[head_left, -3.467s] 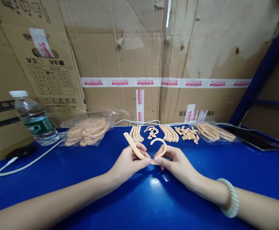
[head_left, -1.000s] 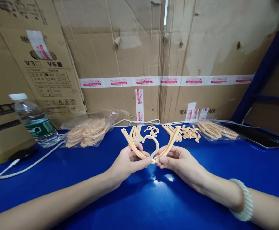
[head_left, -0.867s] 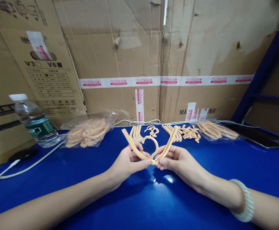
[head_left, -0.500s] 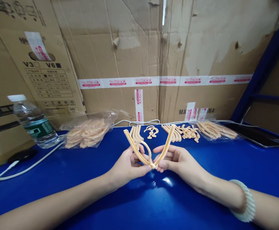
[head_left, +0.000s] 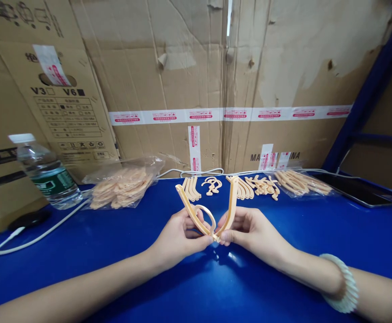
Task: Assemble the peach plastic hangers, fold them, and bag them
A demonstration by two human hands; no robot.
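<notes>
while the person's left hand [head_left: 175,233] is pinching a curved, peach-coloured plastic strip [head_left: 191,212] near its lower end, the right hand [head_left: 258,229] is gripping a grooved, peach-coloured plastic bar [head_left: 232,197] in the same way. strip and bar are forming a v above a glossy blue tabletop [head_left: 216,289], and a thin, peach-coloured plastic hook [head_left: 213,220] is curling between them toward the strip. all three are meeting at the fingertips, the hands nearly together; whether the ends are locked cannot be told. behind, a row of curved peach pieces [head_left: 191,188], some loose peach hooks [head_left: 212,185] and a jumble of small peach parts [head_left: 263,185] are lying on the tabletop.
</notes>
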